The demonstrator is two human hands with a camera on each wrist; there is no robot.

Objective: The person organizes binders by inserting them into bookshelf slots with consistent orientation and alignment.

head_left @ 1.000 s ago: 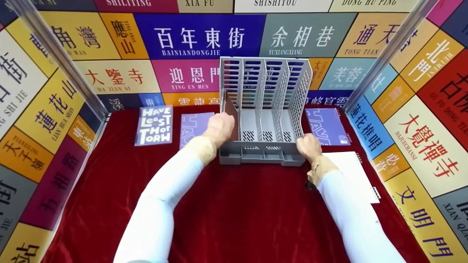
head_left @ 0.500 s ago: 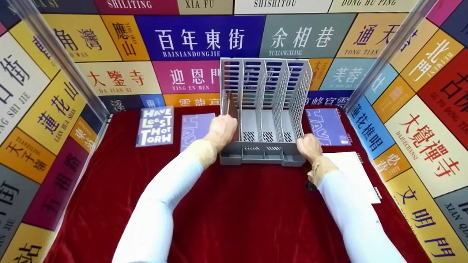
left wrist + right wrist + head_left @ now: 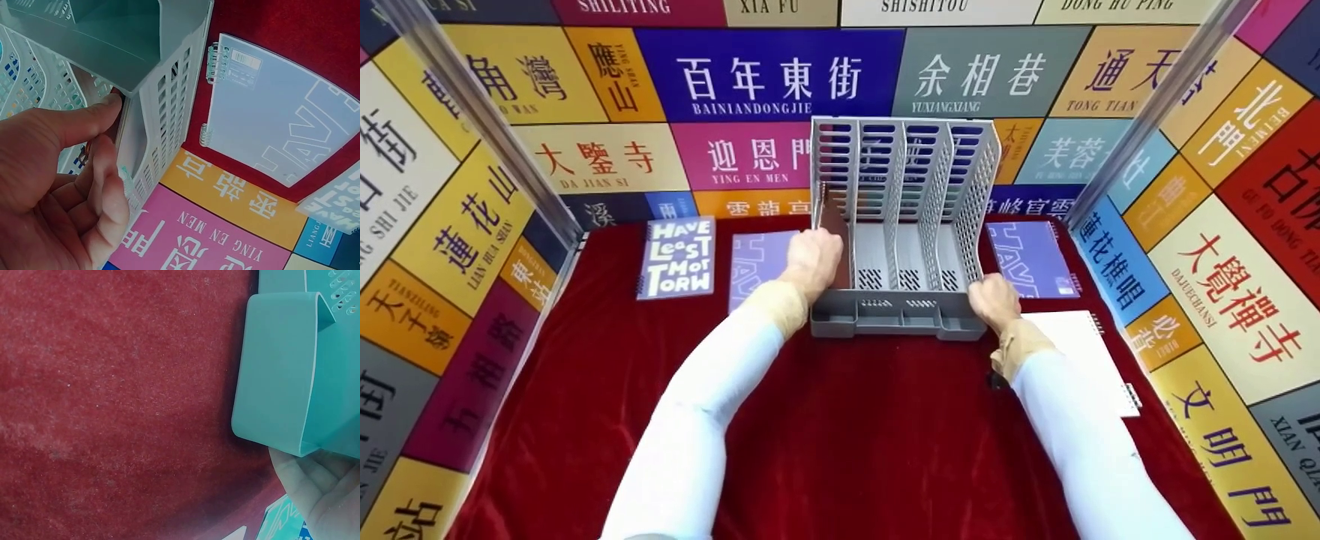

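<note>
A grey file rack (image 3: 898, 319) with upright dividers and a low front tray stands at the back middle of the table. In its leftmost slot a thin, brown-sided spiral notebook (image 3: 833, 214) stands upright. My left hand (image 3: 813, 259) pinches the notebook's near edge between thumb and fingers; in the left wrist view that hand (image 3: 67, 180) is beside the rack's perforated side wall (image 3: 169, 107). My right hand (image 3: 996, 300) grips the rack's front right corner. From the right wrist, its fingers (image 3: 295, 475) lie against the tray's side, partly hidden.
A purple notebook (image 3: 757, 262) lies left of the rack, beside a white-lettered one (image 3: 678, 259). Right of it lie another purple notebook (image 3: 1033, 259) and a white spiral pad (image 3: 1076, 356). Red cloth (image 3: 885, 435) covers the table; printed panels (image 3: 769, 75) enclose it.
My left hand and the brown notebook have shifted only slightly at the leftmost slot. My right hand and the rack stay in place.
</note>
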